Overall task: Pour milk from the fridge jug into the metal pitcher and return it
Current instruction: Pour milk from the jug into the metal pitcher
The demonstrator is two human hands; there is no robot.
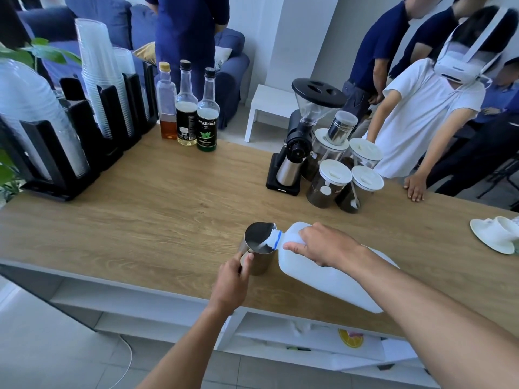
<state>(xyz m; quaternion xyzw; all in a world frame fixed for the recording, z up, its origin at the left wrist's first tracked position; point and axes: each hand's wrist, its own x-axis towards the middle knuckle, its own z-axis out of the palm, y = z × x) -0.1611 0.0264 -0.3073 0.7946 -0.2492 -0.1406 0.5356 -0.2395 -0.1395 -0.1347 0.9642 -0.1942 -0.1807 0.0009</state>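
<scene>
A white plastic milk jug is tipped to the left over the wooden counter. Its open neck with a blue ring rests over the rim of the metal pitcher. A thin white stream of milk runs into the pitcher, and milk shows at its bottom. My right hand grips the jug near its handle, at the top. My left hand holds the pitcher's handle on its near side. The pitcher stands upright near the counter's front edge.
Three syrup bottles stand at the back. Stacked plastic cups in black holders fill the left. A coffee grinder and lidded jars sit right of centre. White cups lie far right. People stand behind the counter; one rests a hand on it.
</scene>
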